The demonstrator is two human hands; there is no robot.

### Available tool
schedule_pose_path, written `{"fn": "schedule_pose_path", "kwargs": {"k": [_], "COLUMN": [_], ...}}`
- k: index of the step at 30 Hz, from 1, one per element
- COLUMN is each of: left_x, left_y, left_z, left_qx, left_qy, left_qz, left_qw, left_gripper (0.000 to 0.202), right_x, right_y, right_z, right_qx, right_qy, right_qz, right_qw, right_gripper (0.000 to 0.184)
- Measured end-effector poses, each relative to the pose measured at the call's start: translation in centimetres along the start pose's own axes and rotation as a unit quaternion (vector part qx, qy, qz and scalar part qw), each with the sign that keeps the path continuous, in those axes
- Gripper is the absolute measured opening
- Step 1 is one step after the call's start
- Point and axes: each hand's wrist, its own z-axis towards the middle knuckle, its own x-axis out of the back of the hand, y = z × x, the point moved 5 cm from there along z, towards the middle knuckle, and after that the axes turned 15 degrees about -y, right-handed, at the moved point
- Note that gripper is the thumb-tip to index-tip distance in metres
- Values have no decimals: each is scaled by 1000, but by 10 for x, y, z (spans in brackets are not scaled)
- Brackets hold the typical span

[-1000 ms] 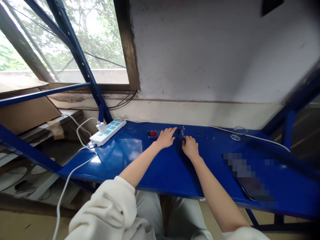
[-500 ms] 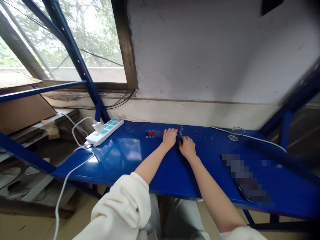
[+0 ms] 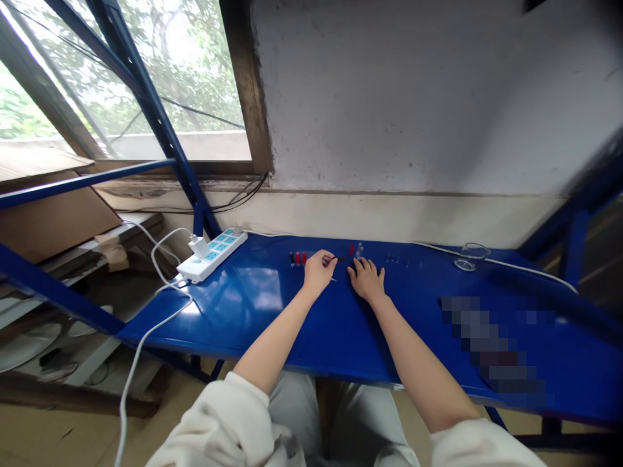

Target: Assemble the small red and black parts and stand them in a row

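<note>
My left hand is closed in a pinch just above the blue table, holding a small dark stick-like piece that points to the right. A thin pale tip shows below the fingers; what it belongs to I cannot make out. To the right, my right hand lies palm down with fingers apart, its fingertips near a few small clear tubes. One small red cylinder stands beside those tubes. Left of my left hand, a black cylinder and two red cylinders stand in a row.
A white power strip with a plugged-in charger sits at the table's left end. Small clear pieces lie right of my hands. Farther right are a round clear dish and a blurred-out dark object. A white cable runs along the back.
My left hand has drawn back left from the tubes and now pinches the dark piece. My right hand's fingers have spread, and the red cylinder by the tubes shows more fully.
</note>
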Motion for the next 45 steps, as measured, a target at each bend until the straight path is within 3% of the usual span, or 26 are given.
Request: {"fn": "schedule_pose_path", "kwargs": {"k": [6,12,16,19,30,35,42,45], "left_x": [-11,-6,-3,-4,-5,-7,-16,-16], "left_y": [-24,-36,-37,-38,-38,-39,-47,-47], "left_z": [-15,-17,-15,-15,-14,-16,-14,-14], "left_qx": [43,61,69,73,82,119,132,131], "left_qy": [28,77,80,78,64,30,-22,-24], "left_qz": [-174,-213,-226,-228,-264,-307,-421,-417], "left_qw": [983,972,968,968,959,944,897,899], "left_gripper": [13,12,11,11,12,18,28,29], "right_x": [2,15,31,37,32,31,31,31], "right_y": [-1,-14,-19,-15,-5,-3,-2,-1], "right_z": [-1,-20,-32,-35,-24,-23,-23,-22], "right_qx": [9,74,147,162,158,155,153,158], "right_qy": [-6,60,135,168,137,122,98,103], "right_qz": [4,32,153,261,481,525,574,568], "right_qw": [1000,995,968,937,851,828,799,801], "right_gripper": [52,36,26,26,25,29,28,27]}}
